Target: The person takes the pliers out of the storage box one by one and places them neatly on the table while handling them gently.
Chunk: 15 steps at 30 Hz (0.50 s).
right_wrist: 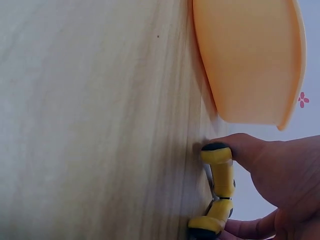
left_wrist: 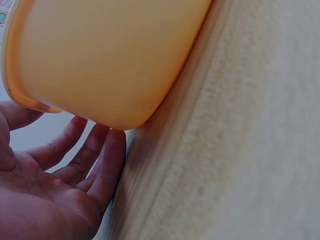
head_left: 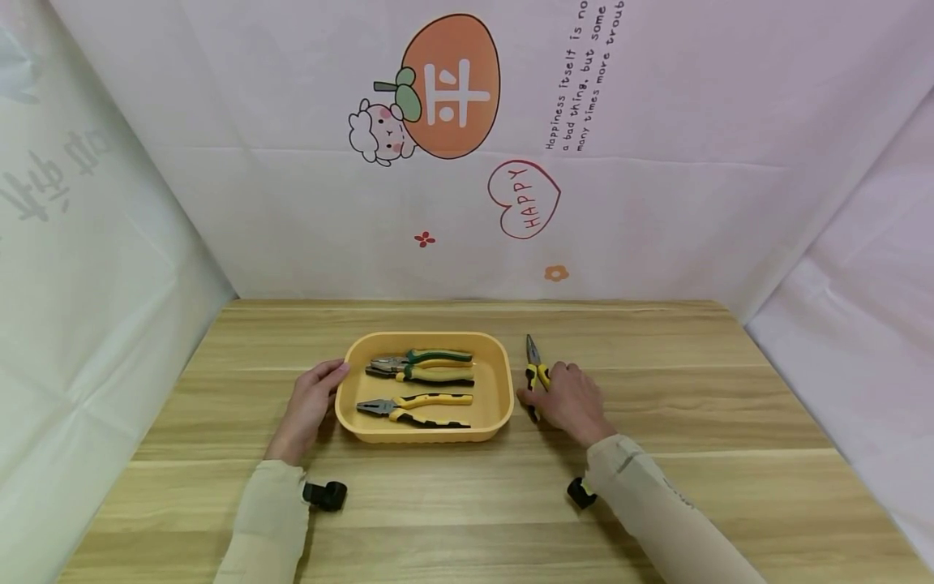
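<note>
My left hand [head_left: 309, 405] is at the left end of a yellow plastic tray [head_left: 423, 435], its fingertips touching the outer wall; the left wrist view shows these fingers [left_wrist: 114, 155] loosely bent below the rim. To the right of the tray, my right hand [head_left: 572, 399] holds long-nose pliers [head_left: 533, 357] between thumb and fingers. Their yellow-and-black handles [right_wrist: 223, 180] are low against the tabletop, and the nose points away from me. Inside the tray are pliers with green-and-yellow handles [head_left: 438, 374] and, nearer me, combination pliers with yellow-and-black handles [head_left: 434, 400].
Everything is on a wood-grain table [head_left: 452, 511]. A white printed cloth [head_left: 306, 219] hangs behind its far edge, with more cloth at both sides. A black wrist camera [head_left: 326, 495] is on my left wrist and another [head_left: 581, 492] on my right.
</note>
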Available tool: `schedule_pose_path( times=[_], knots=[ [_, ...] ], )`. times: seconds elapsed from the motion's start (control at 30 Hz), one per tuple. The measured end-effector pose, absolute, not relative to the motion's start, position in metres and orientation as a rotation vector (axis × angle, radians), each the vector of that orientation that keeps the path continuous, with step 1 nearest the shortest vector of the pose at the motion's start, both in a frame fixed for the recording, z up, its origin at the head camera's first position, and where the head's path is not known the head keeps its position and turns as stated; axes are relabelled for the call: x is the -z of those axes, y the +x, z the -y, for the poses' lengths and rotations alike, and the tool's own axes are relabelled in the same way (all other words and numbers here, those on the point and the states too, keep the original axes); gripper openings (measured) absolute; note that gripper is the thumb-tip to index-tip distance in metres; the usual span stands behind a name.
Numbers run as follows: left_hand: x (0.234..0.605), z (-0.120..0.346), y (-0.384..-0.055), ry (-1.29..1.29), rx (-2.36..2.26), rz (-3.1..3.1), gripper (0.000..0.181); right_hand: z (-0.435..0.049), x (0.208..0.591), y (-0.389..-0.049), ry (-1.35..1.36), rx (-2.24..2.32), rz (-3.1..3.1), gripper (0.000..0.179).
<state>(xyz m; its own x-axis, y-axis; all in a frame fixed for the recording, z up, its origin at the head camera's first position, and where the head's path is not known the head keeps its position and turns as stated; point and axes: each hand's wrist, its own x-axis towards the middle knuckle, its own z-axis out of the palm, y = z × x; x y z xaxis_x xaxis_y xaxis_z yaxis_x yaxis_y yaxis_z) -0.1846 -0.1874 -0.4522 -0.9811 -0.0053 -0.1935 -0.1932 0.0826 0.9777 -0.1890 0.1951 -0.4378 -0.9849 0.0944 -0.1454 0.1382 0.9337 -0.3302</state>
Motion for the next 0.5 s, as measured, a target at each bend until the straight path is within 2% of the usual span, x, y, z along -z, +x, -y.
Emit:
schedule_pose_path(
  times=[0.5],
  knots=[
    [0.4518,0.1875,-0.1842,-0.191,-2.031,-2.205,0.054,-0.1945,0.4403,-0.1861,0.128,0.467,-3.008,0.062]
  ],
)
